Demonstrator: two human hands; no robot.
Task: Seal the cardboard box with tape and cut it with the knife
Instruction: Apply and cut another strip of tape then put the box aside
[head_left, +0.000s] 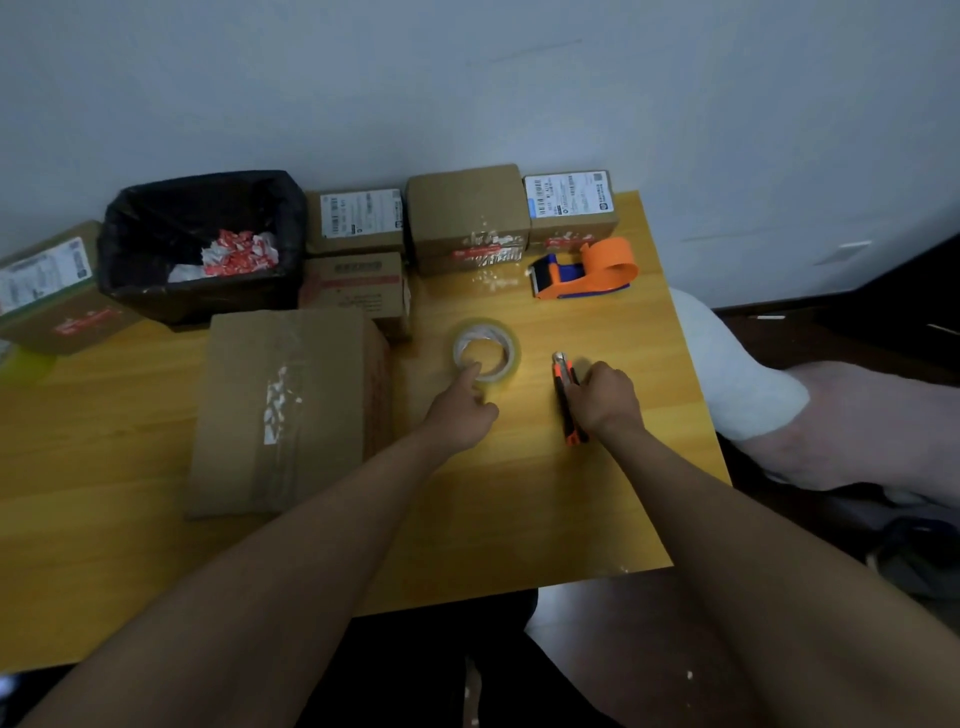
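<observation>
The large brown cardboard box (280, 410) lies flat on the yellow wooden table (519, 493), at the left of the work area. A strip of clear tape appears to run along its top seam, with torn white label residue beneath or beside it; blur prevents confirming whether this strip is fresh or complete.

The roll of clear packing tape (485, 349) rests flat on the table, just right of the box and separate from it. The left hand (460, 410) reaches toward it with the index finger extended onto the roll's near edge, the other fingers curled; it grips nothing.

The orange and black utility knife (569, 397) lies on the table to the right of the roll. The right hand (605, 400) is closed around its body; whether the knife is lifted cannot be told. The blade state is not discernible.

An orange and blue tape dispenser (584, 273) stands unused behind.

Assessment: both tools are on or near the table and no tape links roll to box. The work is judged either near its end or not begun; the evidence does not settle which.
</observation>
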